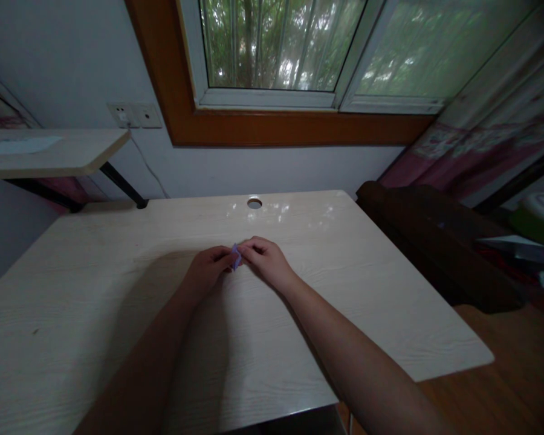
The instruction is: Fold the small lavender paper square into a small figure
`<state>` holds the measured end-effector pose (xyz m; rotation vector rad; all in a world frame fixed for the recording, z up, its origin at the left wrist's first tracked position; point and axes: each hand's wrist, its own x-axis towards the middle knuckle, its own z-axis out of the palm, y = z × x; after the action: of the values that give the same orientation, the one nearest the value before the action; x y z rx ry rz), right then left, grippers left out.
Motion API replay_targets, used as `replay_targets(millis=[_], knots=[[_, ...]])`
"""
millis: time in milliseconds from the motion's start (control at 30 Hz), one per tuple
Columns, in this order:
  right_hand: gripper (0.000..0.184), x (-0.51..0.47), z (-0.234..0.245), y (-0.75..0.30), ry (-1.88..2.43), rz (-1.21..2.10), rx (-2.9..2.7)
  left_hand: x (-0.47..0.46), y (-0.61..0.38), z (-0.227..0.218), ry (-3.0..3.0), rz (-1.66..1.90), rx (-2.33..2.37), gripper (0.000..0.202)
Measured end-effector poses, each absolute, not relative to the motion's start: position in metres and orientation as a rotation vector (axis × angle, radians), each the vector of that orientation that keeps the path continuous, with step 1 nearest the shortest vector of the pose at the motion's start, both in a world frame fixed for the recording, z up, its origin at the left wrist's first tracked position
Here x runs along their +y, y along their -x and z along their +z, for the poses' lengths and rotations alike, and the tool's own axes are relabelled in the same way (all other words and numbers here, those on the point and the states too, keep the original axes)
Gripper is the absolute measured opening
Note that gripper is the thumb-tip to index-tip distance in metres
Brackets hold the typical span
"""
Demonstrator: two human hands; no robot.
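Note:
Over the middle of the pale wooden desk [272,326], both my hands pinch a small folded piece of purple paper [236,258]. My left hand [211,266] grips its left side between thumb and fingers. From the right, my right hand [263,257] holds the other edge with thumb and forefinger. Fingertips cover part of the paper, so its full shape is hidden. Both hands are close to the desk surface.
A round cable hole [254,204] lies near the desk's back edge. At left, a raised shelf [72,162] stands on black legs. Behind are a wall socket [135,115] with a cable and a window [281,48]. Dark brown furniture [417,241] stands beyond the right edge.

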<state>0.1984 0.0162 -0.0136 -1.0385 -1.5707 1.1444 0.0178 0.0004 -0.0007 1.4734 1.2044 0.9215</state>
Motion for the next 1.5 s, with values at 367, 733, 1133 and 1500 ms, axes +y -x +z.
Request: replay_targets(millis=[367, 733, 1133, 1500], knots=[[0.022, 0.02, -0.02, -0.196, 0.959, 1.329, -1.433, 0.002, -0.019, -0.009, -1.337, 0.988, 1.125, 0.025], [0.027, 0.016, -0.018, -0.196, 1.11, 1.077, -1.529, -0.002, -0.021, 0.002, -1.618, 0.85, 1.285, 0.027], [0.028, 0.013, -0.014, -0.194, 1.108, 1.157, -1.397, -0.001, -0.022, 0.007, -1.452, 0.84, 1.262, 0.023], [0.027, 0.016, -0.013, -0.195, 1.013, 1.351, -1.372, 0.002, -0.018, 0.0, -1.256, 0.945, 1.167, 0.028]])
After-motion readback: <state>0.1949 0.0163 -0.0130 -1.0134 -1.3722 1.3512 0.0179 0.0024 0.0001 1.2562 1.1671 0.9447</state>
